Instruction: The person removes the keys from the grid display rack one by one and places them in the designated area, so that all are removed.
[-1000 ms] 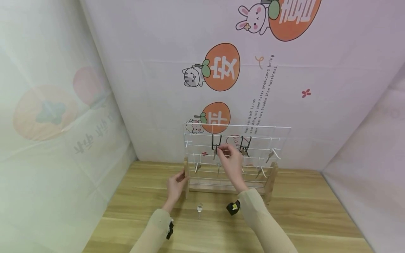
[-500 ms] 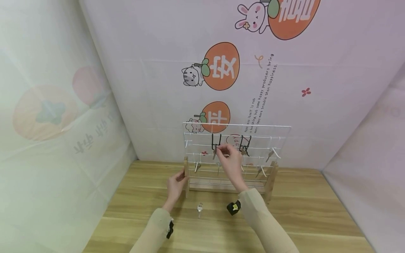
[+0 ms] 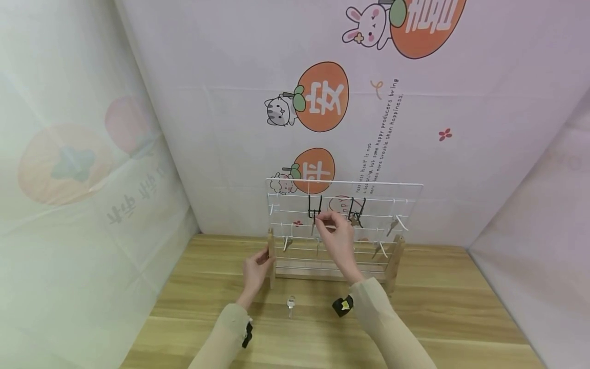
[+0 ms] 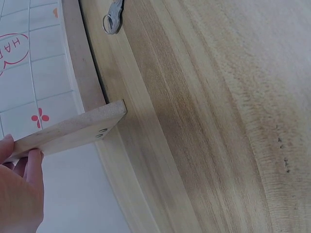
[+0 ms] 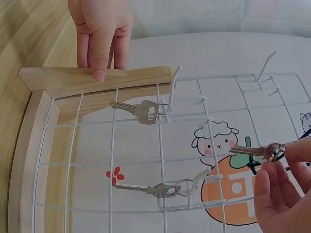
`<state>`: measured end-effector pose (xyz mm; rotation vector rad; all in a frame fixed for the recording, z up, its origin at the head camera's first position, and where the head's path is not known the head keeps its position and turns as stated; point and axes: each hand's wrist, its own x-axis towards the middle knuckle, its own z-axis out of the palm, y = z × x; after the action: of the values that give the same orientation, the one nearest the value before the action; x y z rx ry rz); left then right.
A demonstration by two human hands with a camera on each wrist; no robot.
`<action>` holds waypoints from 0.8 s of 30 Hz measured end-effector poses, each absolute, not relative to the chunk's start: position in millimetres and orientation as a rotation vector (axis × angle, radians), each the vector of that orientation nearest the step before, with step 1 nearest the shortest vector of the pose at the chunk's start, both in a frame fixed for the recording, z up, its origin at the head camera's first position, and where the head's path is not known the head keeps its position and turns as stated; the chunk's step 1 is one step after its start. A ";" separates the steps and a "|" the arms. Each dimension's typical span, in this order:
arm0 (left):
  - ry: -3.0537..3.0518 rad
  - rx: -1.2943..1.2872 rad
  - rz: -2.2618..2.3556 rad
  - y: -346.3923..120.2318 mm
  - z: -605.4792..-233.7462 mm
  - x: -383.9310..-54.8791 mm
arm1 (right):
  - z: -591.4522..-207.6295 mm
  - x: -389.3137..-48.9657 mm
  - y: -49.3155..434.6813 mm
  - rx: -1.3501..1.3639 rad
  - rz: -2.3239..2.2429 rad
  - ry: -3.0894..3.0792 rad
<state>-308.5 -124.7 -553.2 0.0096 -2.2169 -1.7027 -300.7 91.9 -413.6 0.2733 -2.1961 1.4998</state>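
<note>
My left hand [image 3: 256,271] grips the left wooden upright [image 4: 73,128] of a white wire grid rack [image 3: 345,183], thumb on one side and fingers on the other. With thumb and fingertips, my right hand [image 3: 336,233] pinches the ring end of a silver key [image 5: 252,151] at a black hook [image 3: 315,207]. Fingers partly cover the ring and hook, so whether the ring is on the hook I cannot tell. Two other keys hang from white hooks in the right wrist view: an upper key [image 5: 141,111] and a lower key [image 5: 155,190].
A loose key [image 3: 291,306] with a ring lies on the wooden table [image 3: 221,307] before the rack. More keys hang further right, including a key [image 3: 393,226] on a white hook. A second black hook [image 3: 357,211] stands right of my hand. A printed cloth [image 3: 230,128] hangs behind.
My right hand has sunk very slightly, and its wrist has shifted a little to the right. The left hand stays on the upright.
</note>
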 end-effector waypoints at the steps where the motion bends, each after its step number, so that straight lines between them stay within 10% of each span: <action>1: -2.217 0.008 -1.702 -124.7 -552.9 -308.4 | -413.2 -299.9 92.0 0.275 1.501 -2.197; 24: -2.210 0.024 -1.738 -125.6 -551.2 -307.7 | -411.8 -292.7 96.2 0.313 1.559 -2.197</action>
<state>-307.7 -125.6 -551.2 0.0243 -2.2095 -1.7378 -292.7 96.2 -411.8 0.3126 -2.1972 1.5588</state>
